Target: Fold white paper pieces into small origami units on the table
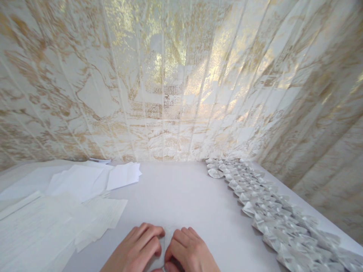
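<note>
Both hands are low in the middle of the head view, close together above the white tabletop (176, 196). A narrow strip of pale paper (167, 238) shows in the gap between them, its lower part largely hidden by the fingers. My left hand (136, 247) has its fingers curled over the paper's left side. On the right side, my right hand (189, 250) bends its fingers down, thumb and forefinger pinched at the paper's edge. The pale paper barely stands out from the tabletop, so its full outline cannot be made out.
Loose sheets of written paper (36, 226) spread across the left side, with blank white sheets (79, 179) behind them. Several rows of folded paper pieces (272, 211) run along the right edge. A patterned white and gold curtain (170, 83) hangs behind the table.
</note>
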